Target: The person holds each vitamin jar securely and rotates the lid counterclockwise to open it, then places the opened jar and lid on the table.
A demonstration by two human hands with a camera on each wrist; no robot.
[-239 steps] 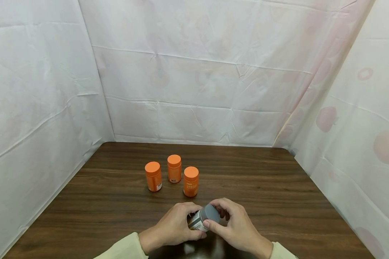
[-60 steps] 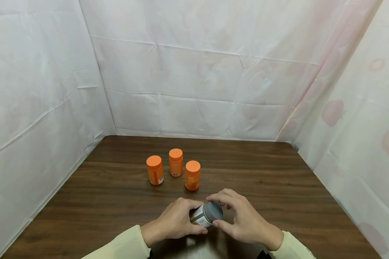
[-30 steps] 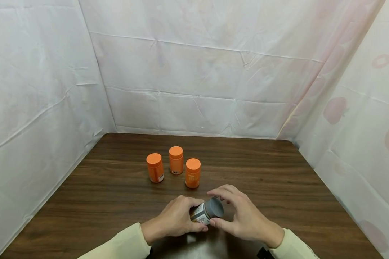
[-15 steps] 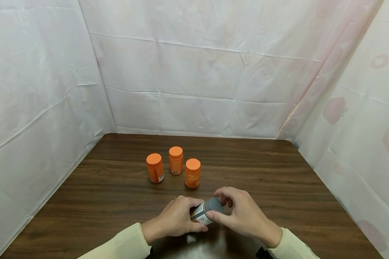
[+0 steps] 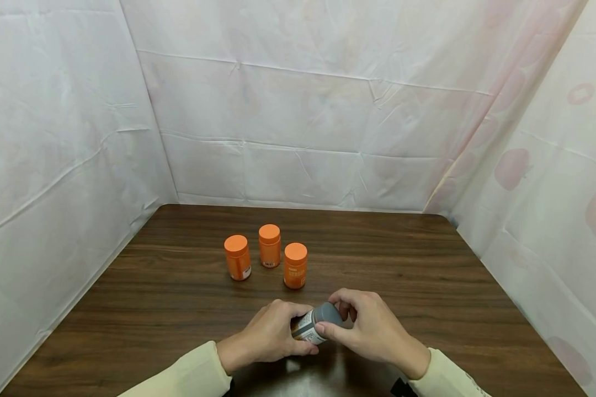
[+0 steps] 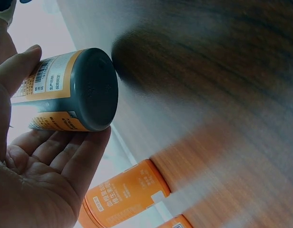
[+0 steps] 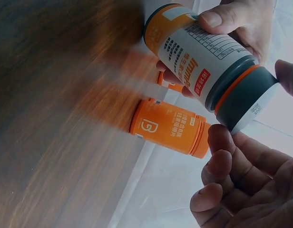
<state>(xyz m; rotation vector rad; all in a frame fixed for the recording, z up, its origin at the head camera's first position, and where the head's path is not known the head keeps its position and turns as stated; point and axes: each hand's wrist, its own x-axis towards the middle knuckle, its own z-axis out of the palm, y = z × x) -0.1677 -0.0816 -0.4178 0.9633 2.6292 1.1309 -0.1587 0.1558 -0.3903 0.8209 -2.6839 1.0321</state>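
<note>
My left hand [image 5: 270,336] grips a pill bottle [image 5: 307,329] by its body, thumb on one side and fingers on the other. The bottle is tilted, its grey cap [image 7: 246,97] pointing right. In the right wrist view, an orange ring [image 7: 234,88] shows between cap and neck. My right hand [image 5: 370,328] pinches the cap between thumb and fingertips. In the left wrist view, the bottle's dark base [image 6: 96,90] is above the wood surface. The label is white and orange with a barcode.
Beyond the hands, three orange bottles stand upright on the dark wood table [image 5: 402,264]: a left one [image 5: 237,259], a back one [image 5: 270,246] and a front right one [image 5: 295,266]. White sheeting [image 5: 298,110] encloses the table at the back and sides.
One second ago the right fingers were spread straighter at the cap; now they are curled in against it. The left hand keeps its grip on the bottle. The orange bottles have not moved.
</note>
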